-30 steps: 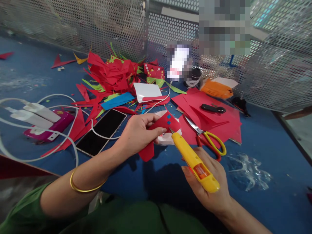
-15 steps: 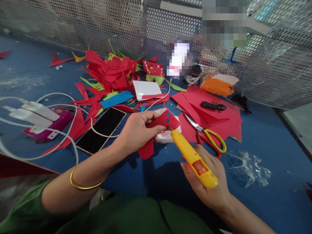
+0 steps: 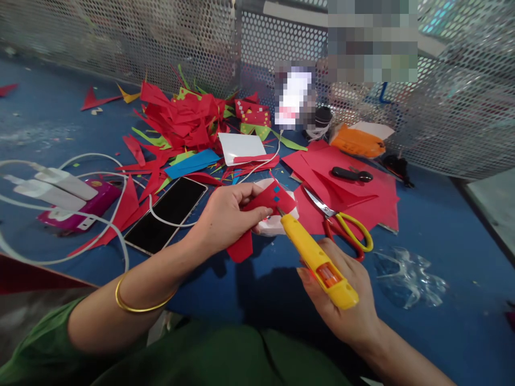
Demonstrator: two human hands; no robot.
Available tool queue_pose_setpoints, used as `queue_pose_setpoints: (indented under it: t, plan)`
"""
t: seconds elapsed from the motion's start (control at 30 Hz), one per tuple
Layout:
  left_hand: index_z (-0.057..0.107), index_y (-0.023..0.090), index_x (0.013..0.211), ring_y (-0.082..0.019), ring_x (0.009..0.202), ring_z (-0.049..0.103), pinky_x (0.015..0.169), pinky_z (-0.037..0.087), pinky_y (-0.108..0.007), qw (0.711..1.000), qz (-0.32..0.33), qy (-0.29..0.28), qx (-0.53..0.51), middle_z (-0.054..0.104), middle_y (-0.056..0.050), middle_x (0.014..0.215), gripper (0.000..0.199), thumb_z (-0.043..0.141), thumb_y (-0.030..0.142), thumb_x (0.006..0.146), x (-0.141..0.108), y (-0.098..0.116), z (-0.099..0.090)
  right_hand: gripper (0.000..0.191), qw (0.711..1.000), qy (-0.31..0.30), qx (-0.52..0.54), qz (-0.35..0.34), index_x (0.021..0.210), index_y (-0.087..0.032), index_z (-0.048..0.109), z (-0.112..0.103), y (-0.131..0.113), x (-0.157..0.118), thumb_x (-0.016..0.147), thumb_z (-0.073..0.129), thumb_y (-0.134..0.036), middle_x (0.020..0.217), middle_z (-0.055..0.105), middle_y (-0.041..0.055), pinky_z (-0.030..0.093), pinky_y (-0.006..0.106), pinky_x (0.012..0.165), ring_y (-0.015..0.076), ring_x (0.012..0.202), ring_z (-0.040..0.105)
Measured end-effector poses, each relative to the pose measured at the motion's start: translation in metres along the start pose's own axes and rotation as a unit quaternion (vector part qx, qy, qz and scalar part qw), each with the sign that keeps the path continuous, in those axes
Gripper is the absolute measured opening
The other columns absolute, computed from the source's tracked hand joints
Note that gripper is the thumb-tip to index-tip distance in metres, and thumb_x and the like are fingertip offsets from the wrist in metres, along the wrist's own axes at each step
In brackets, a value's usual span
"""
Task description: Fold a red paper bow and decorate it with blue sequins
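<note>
My left hand [image 3: 229,214] pinches a folded red paper piece [image 3: 286,199] between thumb and fingers. Two small blue diamonds mark its right end, and another red flap [image 3: 241,247] hangs below my fingers. My right hand [image 3: 348,300] is wrapped round a yellow hand tool [image 3: 306,246] with a thin metal tip and an orange-red window in its body; its exact kind is unclear. The tip is at the paper's lower edge, close to the blue diamonds; whether it touches cannot be made out. A white round object [image 3: 271,228] lies partly hidden behind the paper.
Scissors [image 3: 328,210] with yellow and red handles lie on red sheets [image 3: 362,201] beside a black-handled object [image 3: 352,175]. Red scraps [image 3: 185,123] pile up behind. A phone [image 3: 167,214], white cables and a purple power block [image 3: 80,209] sit left; clear plastic [image 3: 410,276] lies right.
</note>
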State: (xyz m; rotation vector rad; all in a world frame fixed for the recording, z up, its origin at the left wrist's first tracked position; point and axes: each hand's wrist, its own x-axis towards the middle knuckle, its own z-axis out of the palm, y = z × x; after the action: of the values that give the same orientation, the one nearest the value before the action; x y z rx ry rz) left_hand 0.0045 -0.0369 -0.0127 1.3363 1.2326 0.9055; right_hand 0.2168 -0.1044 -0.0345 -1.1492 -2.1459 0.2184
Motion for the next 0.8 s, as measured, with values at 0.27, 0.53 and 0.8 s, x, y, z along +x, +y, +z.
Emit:
queue_pose_setpoints:
  t: [0.27, 0.53, 0.8]
  plan:
    - [0.067, 0.016, 0.08, -0.009, 0.048, 0.058, 0.048, 0.045, -0.018, 1.0, 0.0, -0.001, -0.01, 0.063, 0.006, 0.057, 0.009, 0.072, 0.024, 0.077, 0.0005, 0.0002, 0.0003, 0.017, 1.0, -0.01, -0.002, 0.009, 0.081, -0.021, 0.052, -0.0006, 0.0001, -0.0011, 0.096, 0.053, -0.03, 0.068, 0.053, -0.0017, 0.04, 0.025, 0.05, 0.0113, 0.056, 0.053]
    - [0.068, 0.016, 0.081, -0.008, 0.048, 0.058, 0.048, 0.045, -0.017, 1.0, 0.003, -0.003, -0.02, 0.064, 0.006, 0.057, 0.008, 0.072, 0.021, 0.078, -0.0006, 0.0002, 0.0008, 0.019, 1.0, -0.01, -0.004, 0.008, 0.081, -0.021, 0.051, -0.0008, -0.0004, -0.0011, 0.096, 0.052, -0.031, 0.068, 0.052, -0.0014, 0.039, 0.025, 0.051, 0.0114, 0.057, 0.052]
    - [0.067, 0.016, 0.079, -0.007, 0.046, 0.056, 0.046, 0.042, -0.016, 1.0, -0.003, 0.002, -0.024, 0.062, 0.007, 0.054, 0.007, 0.072, 0.02, 0.077, -0.0009, 0.0018, 0.001, 0.02, 1.0, -0.009, -0.006, 0.012, 0.08, -0.021, 0.051, -0.0001, 0.0001, -0.0002, 0.097, 0.052, -0.031, 0.068, 0.053, -0.0015, 0.039, 0.024, 0.05, 0.0111, 0.056, 0.052]
